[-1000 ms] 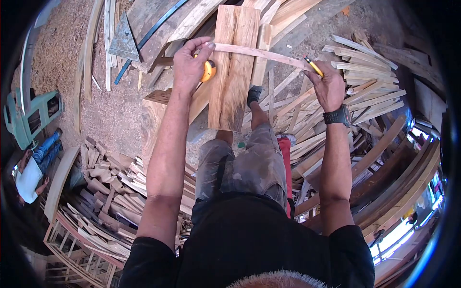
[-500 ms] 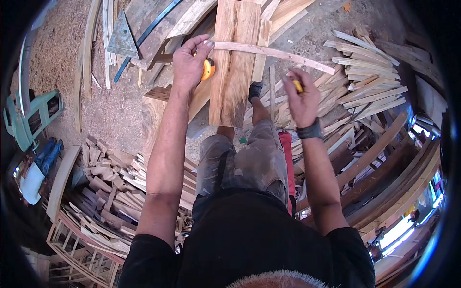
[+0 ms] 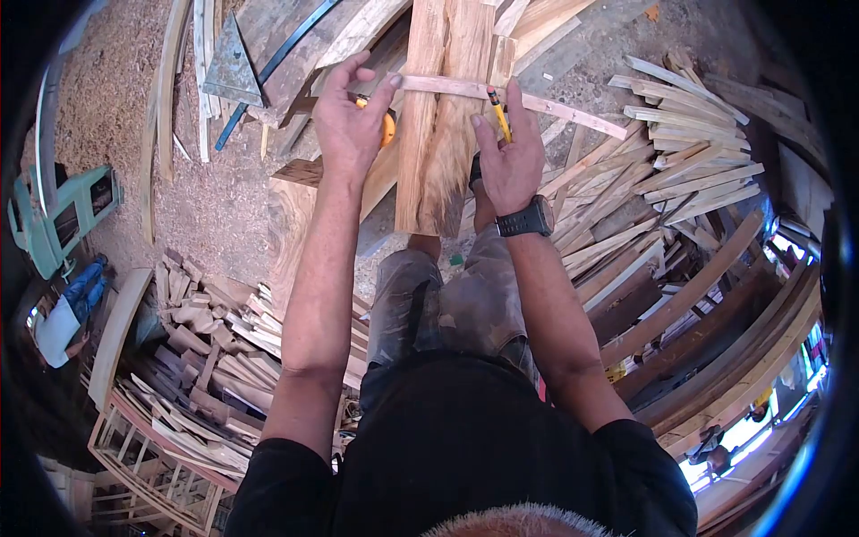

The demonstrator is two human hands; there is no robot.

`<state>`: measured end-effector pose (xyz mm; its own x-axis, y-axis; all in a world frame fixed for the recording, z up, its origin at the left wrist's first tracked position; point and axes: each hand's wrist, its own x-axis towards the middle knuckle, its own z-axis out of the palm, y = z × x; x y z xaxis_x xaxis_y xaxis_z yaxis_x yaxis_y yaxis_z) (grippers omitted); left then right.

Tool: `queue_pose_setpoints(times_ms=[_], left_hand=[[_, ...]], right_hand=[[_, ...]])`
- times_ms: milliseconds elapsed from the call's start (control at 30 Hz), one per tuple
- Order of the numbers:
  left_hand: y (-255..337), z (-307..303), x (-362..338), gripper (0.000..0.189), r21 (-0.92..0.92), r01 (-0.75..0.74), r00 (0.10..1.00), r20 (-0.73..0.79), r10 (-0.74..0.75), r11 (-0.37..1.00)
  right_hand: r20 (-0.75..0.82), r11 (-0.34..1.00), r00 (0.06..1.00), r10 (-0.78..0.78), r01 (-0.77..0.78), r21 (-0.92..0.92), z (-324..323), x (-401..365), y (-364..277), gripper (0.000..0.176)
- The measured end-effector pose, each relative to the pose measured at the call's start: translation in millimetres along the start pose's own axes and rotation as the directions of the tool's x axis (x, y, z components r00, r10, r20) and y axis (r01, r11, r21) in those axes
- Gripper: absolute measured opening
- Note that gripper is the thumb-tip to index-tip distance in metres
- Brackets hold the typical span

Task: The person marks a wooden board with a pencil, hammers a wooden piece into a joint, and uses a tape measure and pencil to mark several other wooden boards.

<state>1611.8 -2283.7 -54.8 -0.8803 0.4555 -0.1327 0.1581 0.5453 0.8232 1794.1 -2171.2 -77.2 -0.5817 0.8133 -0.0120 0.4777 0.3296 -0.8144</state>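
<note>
Here, the left hand (image 3: 347, 125) pins a strip (image 3: 555, 106) to a plank (image 3: 443, 152), grip clenched on a yellow tape (image 3: 386, 130). The right hand (image 3: 510, 159) grasps a pencil (image 3: 498, 112) at the strip.

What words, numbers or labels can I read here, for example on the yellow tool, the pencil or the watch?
No text can be read.
On the yellow tool in the left hand: no legible marking.
On the pale strip across the plank: no figures visible.
On the pencil in the right hand: too small.
On the watch: face unreadable.
</note>
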Motion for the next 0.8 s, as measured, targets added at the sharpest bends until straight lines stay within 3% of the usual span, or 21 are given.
queue_pose_setpoints(times_ms=[33,100,133,200,233,300,433,500,600,633,667,733,767,800], left_hand=[[2,1,1,0.049,0.000,0.000,1.000,0.001,0.000,1.000],[6,2,3,0.043,-0.237,-0.015,0.998,0.063,0.031,0.971],[19,2,4,0.043,-0.237,-0.015,0.998,0.063,0.031,0.971],[43,5,7,0.040,-0.380,0.054,0.959,0.278,0.058,0.923],[47,11,12,0.049,-0.334,-0.032,0.935,0.324,0.147,0.942],[47,28,22,0.050,-0.347,-0.012,0.918,0.369,0.148,0.938],[41,37,39,0.053,-0.300,-0.038,0.870,0.459,0.180,0.953],[38,35,40,0.055,-0.263,-0.049,0.853,0.490,0.178,0.963],[37,34,43,0.061,-0.232,-0.103,0.820,0.531,0.214,0.967],[38,33,42,0.064,-0.283,-0.019,0.810,0.558,0.181,0.959],[39,31,42,0.066,-0.330,0.066,0.796,0.586,0.149,0.942],[35,30,45,0.067,-0.345,0.076,0.773,0.613,0.163,0.935],[33,30,48,0.069,-0.362,0.090,0.748,0.639,0.177,0.928],[29,31,50,0.069,-0.359,0.088,0.749,0.639,0.176,0.929]], right_hand=[[0.000,1.000,1.000,0.001,-0.001,0.000,-1,1,2,0.069],[0.028,0.999,1.000,-0.011,0.010,0.033,-1,3,6,0.069],[0.028,0.999,1.000,-0.011,0.010,0.032,-3,4,4,0.069],[0.033,1.000,0.999,-0.006,0.005,0.013,-7,6,-2,0.069],[0.034,1.000,0.999,-0.006,0.006,0.012,-10,7,-5,0.069],[0.102,0.993,0.988,0.114,-0.118,0.031,-14,8,-10,0.070],[0.043,0.999,0.999,-0.024,0.022,0.043,-19,15,-6,0.070],[0.183,0.992,0.975,0.126,-0.127,-0.008,-34,18,-14,0.059],[0.076,0.982,0.993,0.092,-0.104,0.159,-41,30,-19,0.045],[0.064,0.993,0.996,-0.059,0.052,0.102,-44,39,-22,0.034],[0.064,0.993,0.996,-0.060,0.053,0.105,-43,48,-25,0.034],[0.248,0.934,0.957,-0.151,0.056,0.353,-39,70,-39,0.029],[0.411,0.931,0.911,-0.020,-0.133,0.339,-39,78,-51,0.028],[0.411,0.930,0.911,-0.022,-0.132,0.343,-34,84,-53,0.028]])
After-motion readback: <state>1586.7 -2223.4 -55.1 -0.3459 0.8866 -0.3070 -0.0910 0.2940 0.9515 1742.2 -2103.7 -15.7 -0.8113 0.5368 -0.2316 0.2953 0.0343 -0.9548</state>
